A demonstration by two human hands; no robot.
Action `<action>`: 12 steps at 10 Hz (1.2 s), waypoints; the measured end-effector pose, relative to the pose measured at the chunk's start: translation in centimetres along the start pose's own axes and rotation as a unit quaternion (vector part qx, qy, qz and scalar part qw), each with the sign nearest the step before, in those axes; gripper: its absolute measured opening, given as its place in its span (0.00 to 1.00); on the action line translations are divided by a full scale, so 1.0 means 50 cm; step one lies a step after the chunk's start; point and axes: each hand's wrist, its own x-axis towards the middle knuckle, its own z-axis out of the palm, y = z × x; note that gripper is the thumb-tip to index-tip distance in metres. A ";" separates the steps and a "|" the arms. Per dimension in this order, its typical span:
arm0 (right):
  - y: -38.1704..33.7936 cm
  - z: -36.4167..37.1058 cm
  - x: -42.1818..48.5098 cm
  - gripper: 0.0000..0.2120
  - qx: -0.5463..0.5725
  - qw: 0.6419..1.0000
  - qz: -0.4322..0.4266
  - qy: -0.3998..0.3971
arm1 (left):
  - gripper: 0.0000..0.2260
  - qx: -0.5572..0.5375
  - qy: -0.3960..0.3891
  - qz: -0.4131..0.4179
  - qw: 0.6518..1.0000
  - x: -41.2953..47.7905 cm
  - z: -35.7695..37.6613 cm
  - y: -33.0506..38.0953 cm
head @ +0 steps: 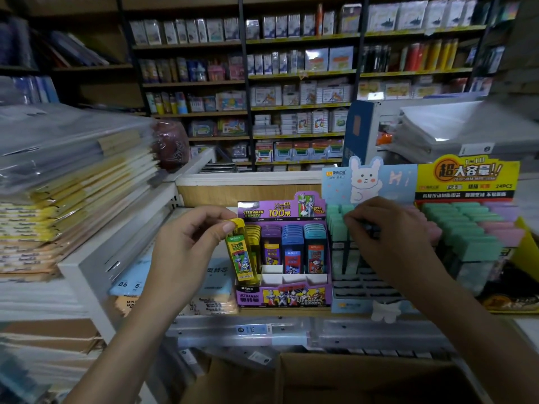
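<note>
Left hand (186, 252) pinches a yellow lead case (240, 253) by the purple box (283, 297). Right hand (388, 228) curls into the mint cases (335, 225), can't tell if it's got one.

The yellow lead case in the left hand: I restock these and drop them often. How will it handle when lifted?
The yellow lead case is probably stiff and light: the left hand pinches it near its top. Its glossy plastic may slip. Tall and narrow, it would likely tip if stood outside the purple display box.
</note>
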 end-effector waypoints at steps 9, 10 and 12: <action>-0.016 -0.019 -0.009 0.02 0.001 1.000 -0.001 0.002 | 0.12 0.123 -0.017 -0.044 0.991 -0.059 0.030 -0.006; -0.026 -0.042 -0.012 0.04 0.012 1.000 0.013 0.014 | 0.11 0.107 -0.018 -0.057 0.992 -0.060 0.014 -0.003; -0.050 -0.172 -0.061 0.04 0.057 0.989 0.062 0.121 | 0.05 0.052 0.101 -0.036 0.993 -0.084 -0.056 0.026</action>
